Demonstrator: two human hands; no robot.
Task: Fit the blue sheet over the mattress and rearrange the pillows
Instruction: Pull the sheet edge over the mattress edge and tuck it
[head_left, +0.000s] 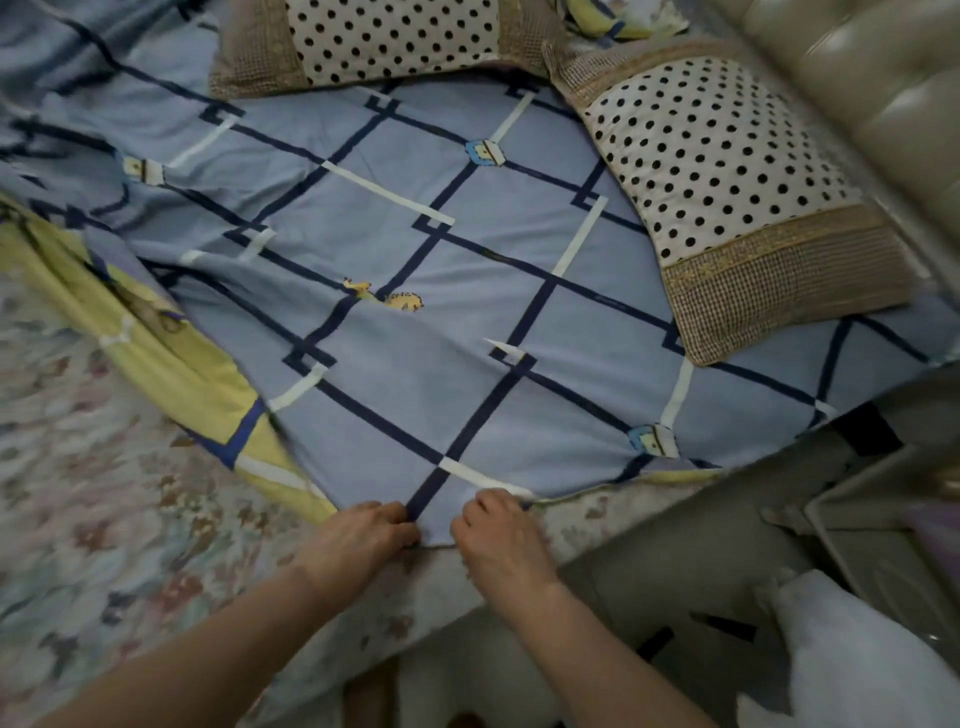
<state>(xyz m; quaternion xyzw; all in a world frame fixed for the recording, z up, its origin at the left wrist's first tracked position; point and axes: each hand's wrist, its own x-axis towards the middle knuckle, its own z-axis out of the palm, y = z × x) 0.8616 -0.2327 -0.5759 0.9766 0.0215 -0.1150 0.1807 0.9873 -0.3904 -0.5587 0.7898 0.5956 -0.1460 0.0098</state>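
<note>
The blue sheet (415, 322), crossed by dark and white lines, lies spread over the mattress (93, 519), whose floral cover shows at the left and along the near edge. My left hand (358, 535) and my right hand (498, 530) pinch the sheet's near hem side by side at the mattress edge. The sheet's yellow underside (171, 364) is folded up along the left. Two polka-dot pillows with brown checked ends lie on the sheet: one at the top (374, 41), one at the right (737, 197).
A padded beige headboard (857, 88) runs along the upper right. A grey bed frame or side unit (727, 530) and a white bag or cushion (852, 654) stand at the lower right. Crumpled yellow-blue fabric (618, 21) sits behind the pillows.
</note>
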